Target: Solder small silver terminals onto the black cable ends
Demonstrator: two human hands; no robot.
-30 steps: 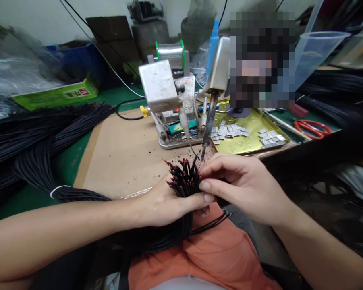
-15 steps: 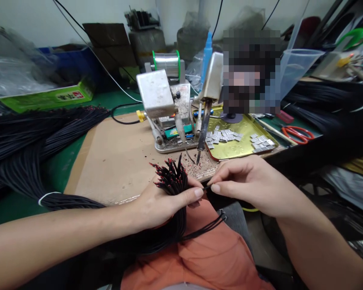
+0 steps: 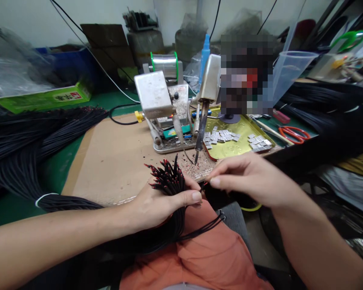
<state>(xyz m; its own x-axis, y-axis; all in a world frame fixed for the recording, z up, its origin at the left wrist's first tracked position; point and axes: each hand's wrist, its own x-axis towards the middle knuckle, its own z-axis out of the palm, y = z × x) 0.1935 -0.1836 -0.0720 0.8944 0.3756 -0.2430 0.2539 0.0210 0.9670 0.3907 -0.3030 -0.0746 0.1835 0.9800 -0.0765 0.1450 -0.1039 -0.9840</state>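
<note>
My left hand (image 3: 160, 203) is wrapped round a bundle of black cables (image 3: 168, 179), whose red-tipped ends fan out above the fist. Between its thumb and forefinger, one cable end (image 3: 203, 186) with a bit of red stands apart from the bundle. My right hand (image 3: 244, 175) pinches at that cable end, its thumb and forefinger pressed together. Just beyond the hands, a soldering iron (image 3: 201, 129) points down from its holder. The lower part of the bundle hangs over my lap, with a few loose cables (image 3: 204, 229) reaching right.
A soldering stand (image 3: 157, 96) with a solder spool (image 3: 164, 66) sits on cardboard (image 3: 102, 157). Right of it lie a yellow tray (image 3: 229, 151) with metal pieces and red-handled scissors (image 3: 294, 135). More black cables (image 3: 18, 161) lie left. A plastic cup (image 3: 293, 74) stands back right.
My right finger and thumb have shifted slightly up at the cable end, and its red tip now shows between the hands. The whole view has drifted slightly.
</note>
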